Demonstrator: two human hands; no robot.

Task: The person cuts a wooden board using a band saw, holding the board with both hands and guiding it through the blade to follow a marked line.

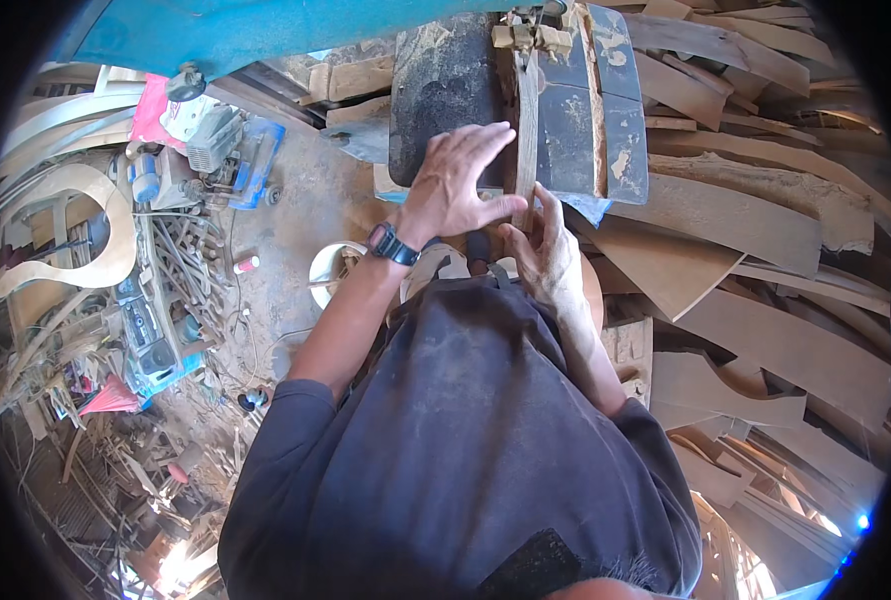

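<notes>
A narrow strip of wood (527,130) lies lengthwise on the dark, worn machine table (440,95), its near end reaching past the table's front edge toward me. My right hand (550,255) is at that near end, thumb on one side and fingers on the other, closed round it. My left hand (455,190), with a watch on its wrist, hovers over the table's front left corner. Its fingers stretch forward and its thumb points at the strip; whether the thumb touches it I cannot tell. Small wooden blocks (531,39) sit at the strip's far end.
The machine's blue body (265,30) spans the top. Curved boards and offcuts (735,210) pile up on the right. On the left lie a ring-shaped wooden cutout (115,225), tools and scraps. A round white container (325,275) stands on the floor beside my left forearm.
</notes>
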